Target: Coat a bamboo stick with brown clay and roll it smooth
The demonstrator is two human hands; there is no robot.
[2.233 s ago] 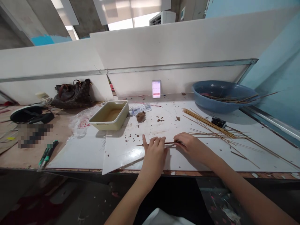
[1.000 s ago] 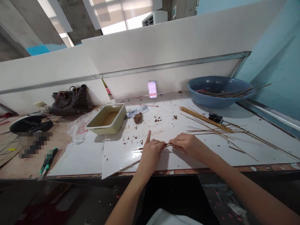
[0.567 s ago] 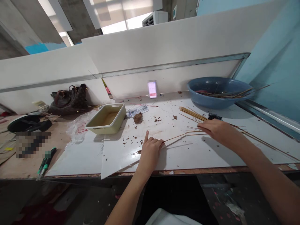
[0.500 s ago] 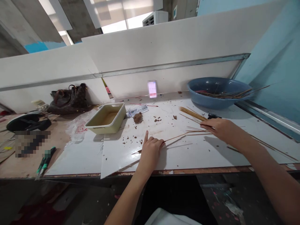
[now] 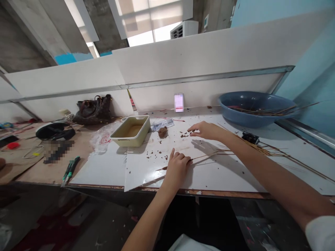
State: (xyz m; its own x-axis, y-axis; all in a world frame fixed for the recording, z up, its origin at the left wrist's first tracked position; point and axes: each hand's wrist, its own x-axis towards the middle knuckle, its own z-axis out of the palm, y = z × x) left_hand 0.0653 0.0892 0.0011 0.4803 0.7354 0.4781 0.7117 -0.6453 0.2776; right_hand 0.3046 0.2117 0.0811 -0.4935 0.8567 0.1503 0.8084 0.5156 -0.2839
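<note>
My left hand (image 5: 178, 169) lies on the white sheet and grips a thin wooden stick (image 5: 206, 156), whose ends show on both sides of the fingers. The index finger points up and away. My right hand (image 5: 206, 130) is open, its fingers stretched over brown clay crumbs (image 5: 184, 134) and holding nothing. A lump of brown clay (image 5: 162, 131) sits just left of those crumbs. A loose bundle of thin wooden sticks (image 5: 253, 148) lies to the right, partly hidden by my right forearm.
A blue bowl (image 5: 256, 108) holding sticks stands at the back right, near a small black object (image 5: 250, 137). A cream tray (image 5: 131, 130), a blurred phone (image 5: 179, 102) against the wall, a handbag (image 5: 92, 111) and green-handled tools (image 5: 70, 170) surround the white sheet (image 5: 146, 174).
My right hand has let go of the stick and moved left and back over the clay crumbs. My left hand still holds the stick. The view has shifted slightly.
</note>
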